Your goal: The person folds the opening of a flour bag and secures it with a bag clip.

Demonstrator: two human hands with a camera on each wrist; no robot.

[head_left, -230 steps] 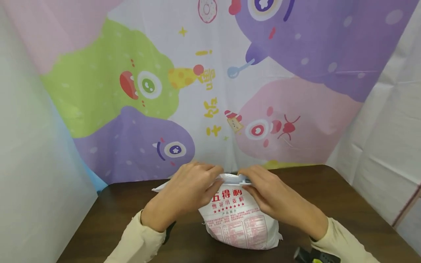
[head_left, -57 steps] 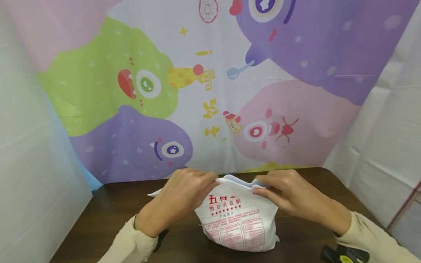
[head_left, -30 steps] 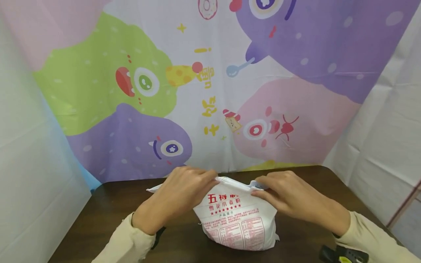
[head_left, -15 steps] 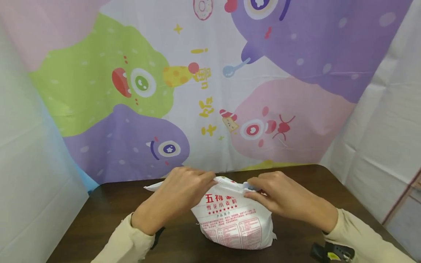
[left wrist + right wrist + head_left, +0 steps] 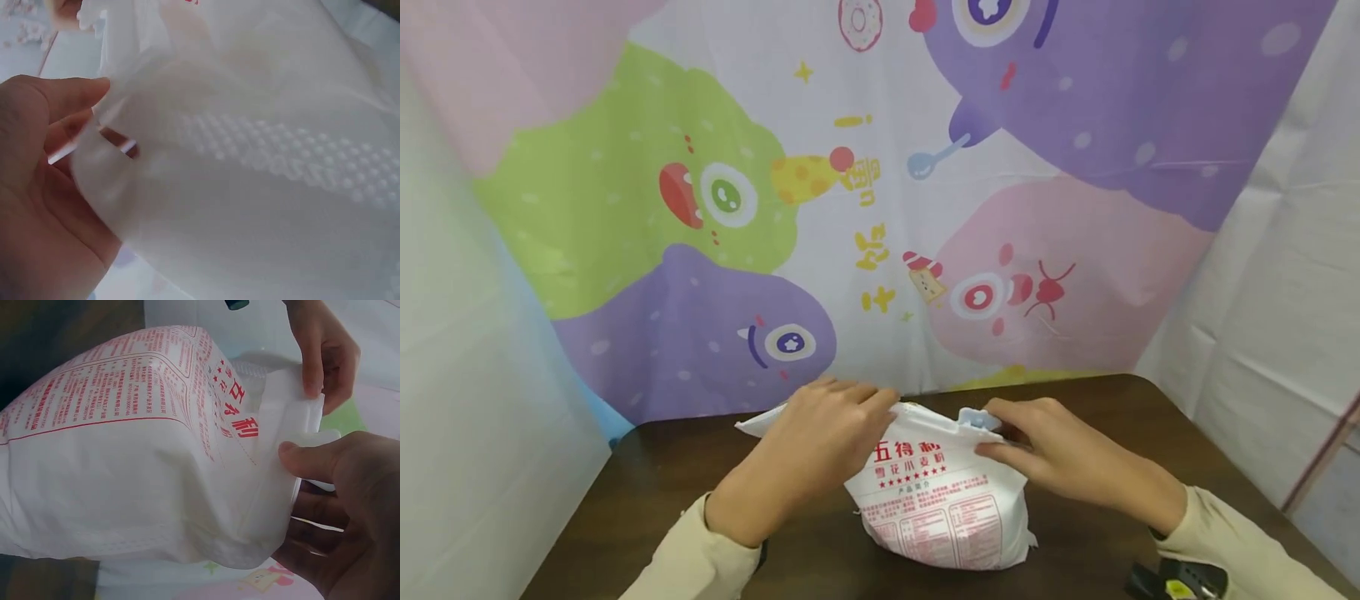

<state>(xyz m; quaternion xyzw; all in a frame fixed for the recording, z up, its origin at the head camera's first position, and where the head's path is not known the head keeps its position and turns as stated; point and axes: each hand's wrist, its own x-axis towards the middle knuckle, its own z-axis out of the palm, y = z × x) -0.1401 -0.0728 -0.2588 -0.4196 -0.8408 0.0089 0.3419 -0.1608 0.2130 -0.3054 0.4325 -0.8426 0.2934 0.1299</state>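
A white flour bag (image 5: 936, 508) with red print stands upright on the dark table, its top edge folded into a flat band. My left hand (image 5: 820, 450) pinches that folded edge at the left; a white corner of the bag sticks out beyond it. At the right end of the fold my right hand (image 5: 1060, 454) holds a pale blue sealing clip (image 5: 976, 419), part of which its fingers hide. In the right wrist view, the right thumb (image 5: 306, 459) lies on the front of the bag beside the clip, with the other fingers behind the bag.
The dark brown table (image 5: 700, 483) reaches back to a cartoon-printed curtain (image 5: 880, 208). White fabric walls (image 5: 467, 400) close off both sides. A dark wrist strap (image 5: 1180, 579) sits below the right sleeve.
Earlier the clip lay along the folded edge between the hands; now only a short piece shows by the right fingers. The right hand has shifted rightward overall; the left hand keeps its grip.
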